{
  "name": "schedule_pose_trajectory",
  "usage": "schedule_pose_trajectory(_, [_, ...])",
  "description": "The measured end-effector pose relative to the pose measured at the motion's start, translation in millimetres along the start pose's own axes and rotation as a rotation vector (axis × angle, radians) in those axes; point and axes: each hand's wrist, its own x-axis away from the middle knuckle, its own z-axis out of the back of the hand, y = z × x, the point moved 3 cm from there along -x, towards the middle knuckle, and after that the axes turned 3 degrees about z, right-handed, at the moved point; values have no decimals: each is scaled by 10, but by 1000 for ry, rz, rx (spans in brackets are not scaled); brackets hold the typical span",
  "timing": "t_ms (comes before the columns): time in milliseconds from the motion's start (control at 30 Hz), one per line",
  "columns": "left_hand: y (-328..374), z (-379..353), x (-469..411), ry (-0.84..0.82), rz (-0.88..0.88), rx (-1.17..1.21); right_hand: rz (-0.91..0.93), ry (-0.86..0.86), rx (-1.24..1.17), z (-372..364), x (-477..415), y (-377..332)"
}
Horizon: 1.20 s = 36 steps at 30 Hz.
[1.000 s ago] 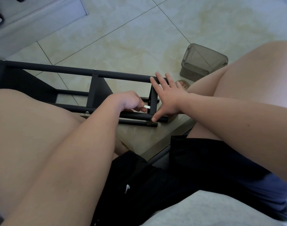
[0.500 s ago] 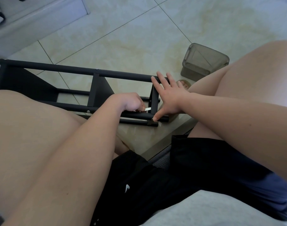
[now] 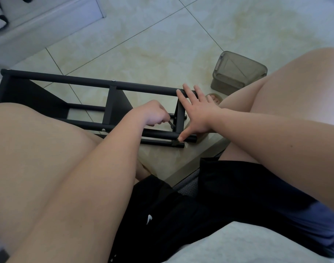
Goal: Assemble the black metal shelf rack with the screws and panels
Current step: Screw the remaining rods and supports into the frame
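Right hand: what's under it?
The right hand lies spread over the end panel of the rack, thumb on the lower bar. Toes show beyond it. Whatever sits beneath the palm is covered.

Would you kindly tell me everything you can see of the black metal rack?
The rack lies on its side on the tiled floor in front of the seated person. It looks like matte black metal: long round tubes joined by flat cross panels, with small silvery screw heads at two joints. The left leg hides part of its near side. The right hand, fingers spread, presses on its end panel, with the thumb tip on a lower tube. The left hand holds a small metal tool against that end panel.
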Motion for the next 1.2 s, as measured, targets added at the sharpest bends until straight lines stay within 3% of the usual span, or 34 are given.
schedule_pose_trajectory(133, [3, -46, -33, -35, -2, 180, -1, 2, 6, -5, -8, -1])
schedule_pose_trajectory(333, [16, -71, -59, -10, -38, 216, 0, 11, 0, -10, -15, 6])
schedule_pose_trajectory(567, [-13, -133, -47, -75, 78, 512, -2, 12, 5, -21, -20, 1])
schedule_pose_trajectory(1200, [111, -132, -28, 27, 153, 528, 0, 20, 0, -24, -29, 9])
